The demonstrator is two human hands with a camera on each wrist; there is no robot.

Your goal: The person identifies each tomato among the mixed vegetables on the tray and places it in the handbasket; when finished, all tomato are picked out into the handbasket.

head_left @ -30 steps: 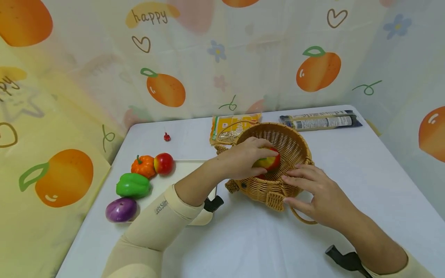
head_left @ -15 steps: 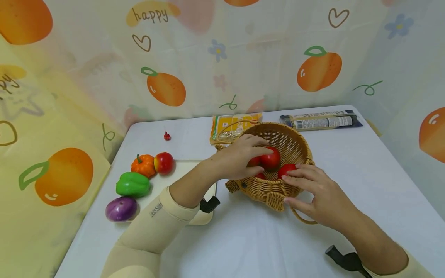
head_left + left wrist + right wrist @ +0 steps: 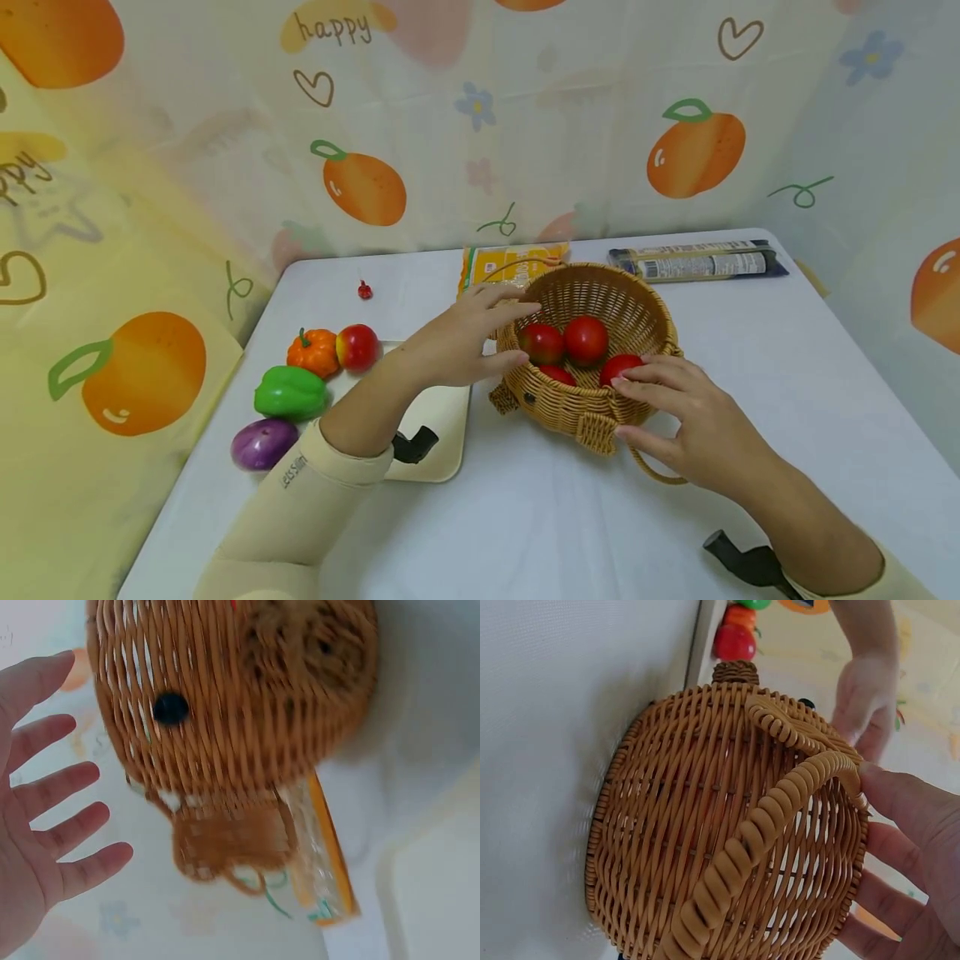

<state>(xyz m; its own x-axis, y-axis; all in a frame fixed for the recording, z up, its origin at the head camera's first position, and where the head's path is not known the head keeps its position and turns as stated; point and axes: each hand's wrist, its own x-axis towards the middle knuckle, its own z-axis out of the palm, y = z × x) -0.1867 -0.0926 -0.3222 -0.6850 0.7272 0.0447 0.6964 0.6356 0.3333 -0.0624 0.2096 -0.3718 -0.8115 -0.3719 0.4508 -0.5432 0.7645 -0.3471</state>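
A round wicker basket [image 3: 577, 412] with an animal-like face stands on the white-covered table, several red apples [image 3: 587, 340] inside it. My left hand [image 3: 472, 333] hovers at the basket's left side, holding nothing, its fingers spread. In the left wrist view those fingers [image 3: 67, 791] are apart from the wicker wall. My right hand [image 3: 690, 417] grips the basket's near right rim, fingers over the edge and thumb outside. The right wrist view shows the thumb [image 3: 900, 791] by the base of the wicker handle [image 3: 742, 847].
Left of the basket lies a cream tray [image 3: 442, 433]. Along its left side are a red apple [image 3: 357, 347], an orange pumpkin [image 3: 313, 353], a green bell pepper [image 3: 291, 392] and a purple eggplant [image 3: 264, 444]. Behind are a yellow packet [image 3: 480, 262], a long dark packet [image 3: 697, 261] and a small red item [image 3: 364, 290].
My left hand has let go of an apple inside the basket and moved out to the left, over the rim. My right hand has stayed on the rim.
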